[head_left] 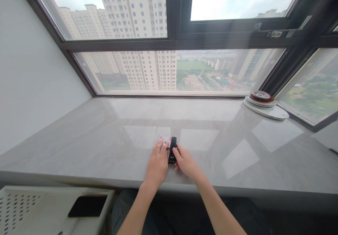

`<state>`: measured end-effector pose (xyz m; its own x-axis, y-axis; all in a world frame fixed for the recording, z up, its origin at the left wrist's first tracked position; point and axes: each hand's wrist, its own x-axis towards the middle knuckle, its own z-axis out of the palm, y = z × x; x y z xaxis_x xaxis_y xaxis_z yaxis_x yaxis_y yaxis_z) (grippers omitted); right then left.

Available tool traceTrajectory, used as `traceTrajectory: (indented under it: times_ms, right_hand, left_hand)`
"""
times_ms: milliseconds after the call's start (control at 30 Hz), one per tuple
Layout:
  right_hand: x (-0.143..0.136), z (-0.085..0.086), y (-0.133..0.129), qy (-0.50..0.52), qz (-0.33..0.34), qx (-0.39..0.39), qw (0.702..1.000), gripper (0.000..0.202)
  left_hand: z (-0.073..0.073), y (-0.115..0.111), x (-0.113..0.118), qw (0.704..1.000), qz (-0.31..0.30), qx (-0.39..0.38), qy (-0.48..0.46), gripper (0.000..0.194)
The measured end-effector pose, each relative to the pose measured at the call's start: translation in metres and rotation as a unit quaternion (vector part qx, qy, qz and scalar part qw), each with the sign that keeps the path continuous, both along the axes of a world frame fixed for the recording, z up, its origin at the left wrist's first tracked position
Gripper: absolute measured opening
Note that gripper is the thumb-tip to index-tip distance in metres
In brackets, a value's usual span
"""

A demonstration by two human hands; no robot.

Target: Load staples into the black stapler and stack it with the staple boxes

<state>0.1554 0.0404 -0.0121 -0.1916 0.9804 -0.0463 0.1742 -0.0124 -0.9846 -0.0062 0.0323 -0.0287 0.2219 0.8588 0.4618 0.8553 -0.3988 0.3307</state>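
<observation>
**two hands meet over a card and a small black device at mid-bench**

at the far left, below the bench edge, sits a white perforated crate [31, 207] with a dark phone-like slab [88, 205] lying on it, well apart from the hands.

the left hand [157, 164] lies flat, palm down, on the grey stone bench [79, 147]. its fingers are stretched forward and spread narrow, and the fingertips [161, 145] press on a small printed card [166, 141] with red marks. this grip is a flat hold-down, not a pinch; the card peeks out just beyond the fingertips.

just right of the card, touching or nearly so, lies a small black device [173, 150]. its long axis runs away from the person toward the window, roughly parallel to the left hand's fingers. its far end sits level with the card; its near end reaches back between the two hands.

the right hand [186, 162] comes in from the right side, angled toward the left. its thumb and fingers close around the near part of the device, so its grip holds the device from the right flank. how firmly it clamps cannot be told. the right hand is the nearer one to the device; the left is the nearer to the card.

far right, by the window corner, a stack of plates [264, 103] rests well apart from everything.
</observation>
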Motion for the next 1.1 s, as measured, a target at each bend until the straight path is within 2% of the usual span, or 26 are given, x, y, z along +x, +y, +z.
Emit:
traceTrajectory:
  times_ms: [200, 300, 400, 533, 633, 767, 833, 867, 933, 967, 1033, 1100]
  right_hand:
    - [-0.071, 0.0, 0.019, -0.004, 0.074, 0.009, 0.997, 0.044]
    - [-0.094, 0.004, 0.031, -0.013, 0.078, 0.015, 0.997, 0.042]
    - [-0.104, 0.007, 0.038, -0.011, 0.069, 0.025, 0.997, 0.041]
    - [-0.109, 0.006, 0.039, -0.003, 0.057, 0.03, 0.998, 0.042]
    - [-0.106, 0.001, 0.038, 0.01, 0.038, 0.025, 0.999, 0.054]
    - [-0.075, -0.006, 0.032, 0.025, -0.075, 0.049, 0.996, 0.062]
    - [-0.043, -0.008, 0.025, -0.008, -0.119, 0.097, 0.988, 0.056]
    - [-0.024, -0.008, 0.021, -0.037, -0.125, 0.12, 0.984, 0.055]
    - [0.017, -0.009, 0.01, -0.127, -0.128, 0.163, 0.97, 0.052]
    - [0.036, -0.009, 0.003, -0.189, -0.127, 0.182, 0.957, 0.051]
    - [0.067, -0.011, -0.01, -0.332, -0.114, 0.196, 0.916, 0.053]
    - [0.085, -0.014, -0.024, -0.457, -0.09, 0.182, 0.866, 0.058]
  left_hand:
    - [-0.001, 0.014, -0.077, 1.0, 0.019, 0.014, 0.01, 0.042]
    - [0.001, 0.025, -0.103, 0.999, 0.029, 0.023, 0.018, 0.041]
    - [0.002, 0.029, -0.112, 0.999, 0.045, 0.016, 0.021, 0.042]
    - [0.002, 0.028, -0.11, 0.996, 0.094, -0.008, 0.008, 0.045]
    - [0.01, 0.022, -0.109, 0.99, 0.134, -0.003, -0.048, 0.048]
    - [0.03, 0.004, -0.094, 0.974, 0.174, 0.073, -0.127, 0.044]
    - [0.038, -0.005, -0.072, 0.979, 0.134, 0.09, -0.126, 0.04]
    - [0.039, -0.009, -0.057, 0.987, 0.091, 0.079, -0.11, 0.039]
    - [0.037, -0.012, -0.024, 0.999, -0.013, 0.023, -0.043, 0.04]
    - [0.033, -0.012, -0.008, 0.999, -0.045, -0.001, -0.008, 0.042]
    - [0.023, -0.01, 0.019, 0.997, -0.058, -0.024, 0.048, 0.048]
    - [0.012, -0.007, 0.034, 0.995, -0.043, -0.031, 0.079, 0.057]
